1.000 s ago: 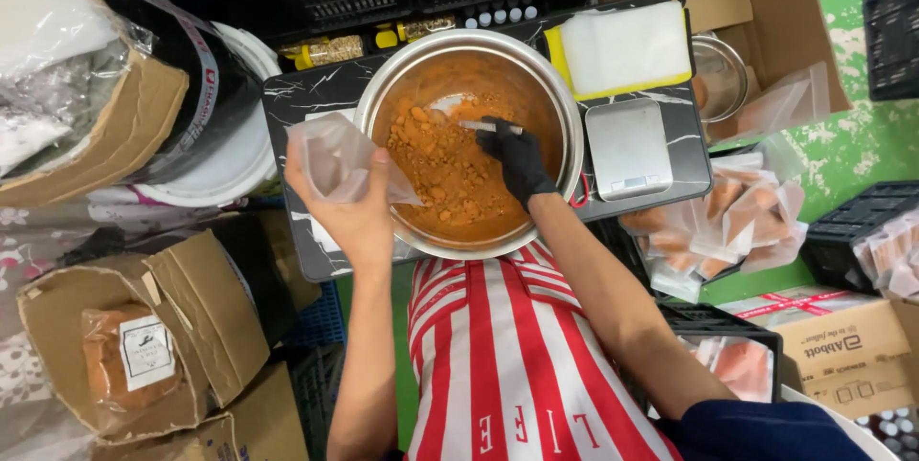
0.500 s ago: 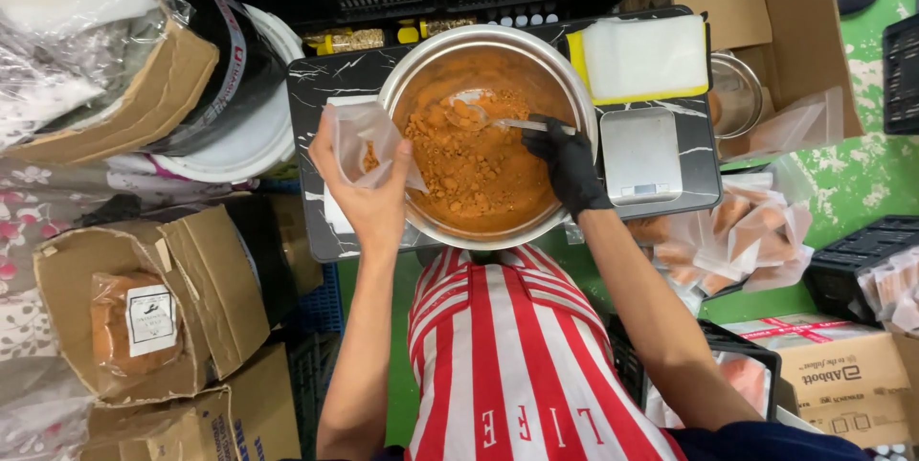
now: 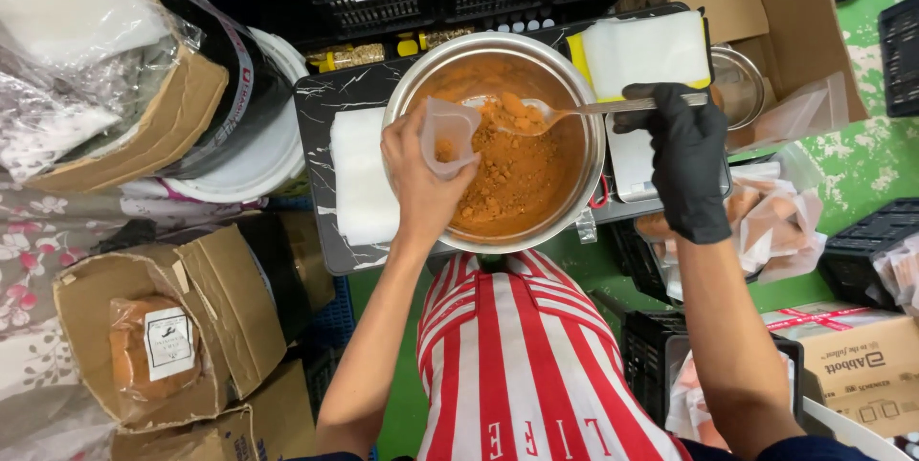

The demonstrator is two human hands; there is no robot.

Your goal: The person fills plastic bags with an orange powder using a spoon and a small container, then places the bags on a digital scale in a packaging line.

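Note:
A large steel bowl [image 3: 407, 97] of orange-brown powder [image 3: 512, 183] sits on a dark marbled tabletop. My bare left hand [image 3: 421, 179] holds a small clear plastic bag [image 3: 448, 134] open over the bowl's left side, with a little powder inside it. My right hand [image 3: 684, 159], in a black glove, grips the handle of a metal spoon [image 3: 574, 110]. The spoon's bowl carries a heap of powder and rests at the bag's mouth.
A stack of white sheets [image 3: 362, 174] lies left of the bowl. A white-and-yellow pad [image 3: 646, 49] and a scale [image 3: 632, 159] lie to the right, with filled powder bags [image 3: 775, 222] beyond. Open cardboard boxes [image 3: 144, 346] and black crates [image 3: 862, 255] surround the table.
My right hand drew back to the right and lifted a spoonful of powder up to the bag. My left hand shifted right with the bag, over the bowl.

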